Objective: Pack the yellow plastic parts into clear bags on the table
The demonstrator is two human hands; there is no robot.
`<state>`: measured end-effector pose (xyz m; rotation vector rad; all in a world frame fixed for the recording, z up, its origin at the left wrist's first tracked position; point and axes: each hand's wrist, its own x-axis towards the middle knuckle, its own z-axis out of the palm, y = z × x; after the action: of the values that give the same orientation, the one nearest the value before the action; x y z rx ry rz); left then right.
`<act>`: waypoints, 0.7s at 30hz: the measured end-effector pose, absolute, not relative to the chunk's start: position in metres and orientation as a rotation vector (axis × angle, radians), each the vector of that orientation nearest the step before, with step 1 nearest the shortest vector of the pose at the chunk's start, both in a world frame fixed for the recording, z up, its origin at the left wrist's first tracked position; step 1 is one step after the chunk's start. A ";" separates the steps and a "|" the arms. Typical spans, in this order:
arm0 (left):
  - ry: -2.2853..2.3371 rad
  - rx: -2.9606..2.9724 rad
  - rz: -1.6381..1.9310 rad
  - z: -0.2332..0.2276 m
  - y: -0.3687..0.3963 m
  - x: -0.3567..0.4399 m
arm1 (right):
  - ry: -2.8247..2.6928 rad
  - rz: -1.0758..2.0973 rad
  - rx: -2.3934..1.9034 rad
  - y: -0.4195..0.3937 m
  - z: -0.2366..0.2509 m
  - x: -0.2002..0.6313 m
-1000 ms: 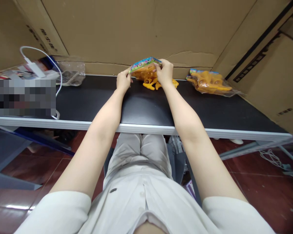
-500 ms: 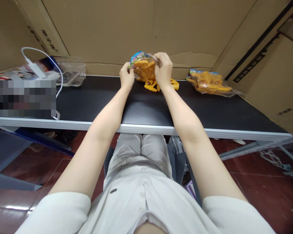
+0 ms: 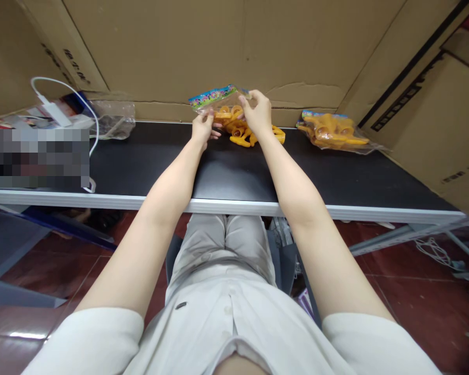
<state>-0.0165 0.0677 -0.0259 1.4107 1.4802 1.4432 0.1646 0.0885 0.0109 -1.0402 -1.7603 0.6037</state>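
Left hand (image 3: 202, 127): your fingers pinch the bag's (image 3: 219, 101) left end, under its colourful header.
Right hand (image 3: 258, 113): closed on the bag's right end.
Bag: clear, holding yellow toys, lifted just above the table's (image 3: 140, 156) far edge, over loose yellow toys (image 3: 246, 136).
Second bag (image 3: 334, 131): lies to the right, apart.

The person wears a white short-sleeved button-front shirt (image 3: 226, 323) and light beige trousers (image 3: 222, 245); both forearms are bare.
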 end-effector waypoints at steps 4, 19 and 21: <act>1.505 1.300 1.474 -0.032 0.076 -0.018 | -1.768 0.412 -1.111 0.093 0.007 0.163; 1.386 1.463 1.742 -0.022 0.071 -0.003 | -1.971 -0.137 -1.153 0.077 0.016 0.173; 1.369 1.428 1.827 -0.026 0.082 -0.007 | -1.966 -0.195 -1.012 0.093 0.011 0.173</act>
<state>-0.0069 0.0823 -0.0260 1.4281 1.3687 1.8274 0.1725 0.0928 0.0111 -1.0117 -1.9661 -0.1948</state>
